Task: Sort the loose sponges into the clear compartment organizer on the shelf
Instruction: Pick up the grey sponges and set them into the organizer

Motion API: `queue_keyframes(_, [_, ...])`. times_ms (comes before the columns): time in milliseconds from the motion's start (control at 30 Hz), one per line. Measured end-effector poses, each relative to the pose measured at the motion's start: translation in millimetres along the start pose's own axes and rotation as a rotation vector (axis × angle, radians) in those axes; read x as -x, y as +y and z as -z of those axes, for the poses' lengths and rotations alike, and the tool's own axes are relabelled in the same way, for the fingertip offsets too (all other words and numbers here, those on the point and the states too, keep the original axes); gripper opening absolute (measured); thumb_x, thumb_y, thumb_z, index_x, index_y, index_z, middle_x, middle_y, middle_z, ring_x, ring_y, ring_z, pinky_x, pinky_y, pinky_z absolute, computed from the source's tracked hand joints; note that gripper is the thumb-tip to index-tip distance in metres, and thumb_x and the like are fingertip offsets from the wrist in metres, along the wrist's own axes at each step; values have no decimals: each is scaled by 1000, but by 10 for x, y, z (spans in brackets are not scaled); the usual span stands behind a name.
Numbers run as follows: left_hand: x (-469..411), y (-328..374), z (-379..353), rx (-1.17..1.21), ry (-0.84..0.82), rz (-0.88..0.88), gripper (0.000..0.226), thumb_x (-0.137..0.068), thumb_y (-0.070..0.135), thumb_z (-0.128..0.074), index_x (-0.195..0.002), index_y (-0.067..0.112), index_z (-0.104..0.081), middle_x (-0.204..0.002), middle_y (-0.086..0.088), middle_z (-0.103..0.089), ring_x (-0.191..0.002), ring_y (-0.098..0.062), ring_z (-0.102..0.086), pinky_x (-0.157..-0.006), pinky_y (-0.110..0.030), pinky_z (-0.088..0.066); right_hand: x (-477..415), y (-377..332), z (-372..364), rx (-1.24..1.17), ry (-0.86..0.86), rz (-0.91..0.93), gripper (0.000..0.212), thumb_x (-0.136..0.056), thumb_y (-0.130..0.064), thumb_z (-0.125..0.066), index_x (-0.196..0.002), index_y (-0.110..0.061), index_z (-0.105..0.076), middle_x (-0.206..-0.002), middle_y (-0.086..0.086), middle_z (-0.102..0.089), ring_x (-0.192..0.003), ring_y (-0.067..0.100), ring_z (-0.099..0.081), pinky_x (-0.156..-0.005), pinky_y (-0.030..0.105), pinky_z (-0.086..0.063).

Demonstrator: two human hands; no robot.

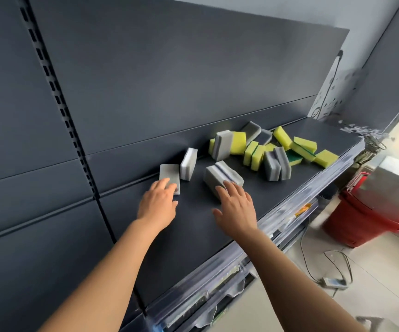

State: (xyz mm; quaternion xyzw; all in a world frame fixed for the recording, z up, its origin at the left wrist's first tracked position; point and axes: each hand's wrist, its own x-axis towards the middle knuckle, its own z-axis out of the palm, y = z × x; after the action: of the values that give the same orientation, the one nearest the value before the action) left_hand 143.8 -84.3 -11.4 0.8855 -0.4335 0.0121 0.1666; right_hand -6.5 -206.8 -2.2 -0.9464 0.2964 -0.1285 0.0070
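Left grip (157, 202) has its fingers nearly straight, the tips resting on a flat grey sponge (169, 173) in the middle of the frame; it clamps nothing. Right grip (237, 207) is spread apart too, its fingertips touching a grey sponge block (220, 174) just right of centre, with no fingers curled round it.

By my reading, the sorting has hardly begun. Every sponge in view lies loose on the dark shelf (193, 236): an upright grey-and-white sponge (189, 164) beside the flat one, and a jumbled pile of yellow and grey sponges (277, 149) toward the upper right. None sits in a compartment, so all of them are left to place.

No clear compartment organizer can be made out; the only clear plastic visible is the strip (289, 212) along the shelf's front edge. Red baskets (361, 219) stand on the floor at the right of the frame, and I cannot tell what they hold.
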Motion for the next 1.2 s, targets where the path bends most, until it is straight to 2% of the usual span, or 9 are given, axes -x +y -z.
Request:
queue_keyframes(167, [-304,-70,-172,-82,-148,69,50,-98,29,-39,-144,15,-23,-156,-2,-14,-142,-18,-13,-108,-33,-27,-360,145,-129,-24,-60,-3,54,-88,-38,-56,-135,-20,-35,-148,2,-29,-136,23,-25,-106,33,-24])
queue_keyframes(300, [-381,-36,-175,-94,18,119,37,-97,34,-39,-128,16,-48,-130,-2,-50,-120,-23,-40,-92,-34,-36,-557,199,-174,46,6,31,40,-88,-44,-54,-119,-18,-52,-124,3,-49,-117,26,-41,-93,35,-31])
queue_keyframes(400, [-352,-4,-147,-22,11,223,34,-93,36,-50,-123,19,-50,-117,-1,-56,-112,-22,-45,-86,-35,-41,-687,192,-151,51,-4,65,37,-87,-45,-56,-110,-16,-56,-116,5,-52,-110,28,-44,-88,35,-34])
queue_keyframes(633, [-307,18,-84,289,-288,507,82,-84,35,-64,-147,32,-11,-150,-6,-19,-136,-25,-25,-105,-41,-32,-781,201,-93,-106,-165,95,44,-84,-19,-58,-125,-15,-41,-122,11,-45,-110,29,-46,-73,34,-41])
queue_keyframes(700, [-267,55,-61,353,-356,538,81,-82,30,-67,-146,35,-18,-151,-6,-20,-134,-25,-30,-103,-38,-34,-782,203,-88,-125,-243,111,59,-81,-17,-55,-135,-24,-31,-117,11,-51,-104,33,-52,-65,35,-41])
queue_keyframes(800, [-160,97,-46,420,-395,570,56,-75,25,-74,-125,30,-48,-127,-3,-41,-102,-20,-50,-73,-30,-47,-744,218,-74,-148,-324,159,56,-82,-23,-53,-134,-30,-34,-116,9,-54,-104,32,-55,-63,32,-40])
queue_keyframes(867, [-53,106,-45,469,-348,605,46,-70,26,-78,-109,28,-54,-115,-1,-45,-94,-19,-52,-63,-29,-48,-686,219,-58,-189,-337,176,50,-83,-27,-55,-130,-28,-40,-112,9,-55,-103,30,-56,-65,30,-40])
queue_keyframes(1033, [281,151,-8,639,-85,680,33,-68,23,-80,-92,27,-57,-102,0,-49,-88,-20,-55,-66,-33,-48,-502,173,-46,-376,-260,177,34,-86,-40,-57,-113,-22,-47,-104,3,-56,-92,27,-58,-65,31,-41])
queue_keyframes(1200, [692,157,55,777,170,692,17,-80,20,-70,-87,33,-63,-94,4,-66,-89,-21,-63,-76,-45,-54,-311,24,-18,-571,-179,231,35,-91,-37,-52,-125,-31,-48,-110,-1,-55,-94,23,-58,-68,30,-42])
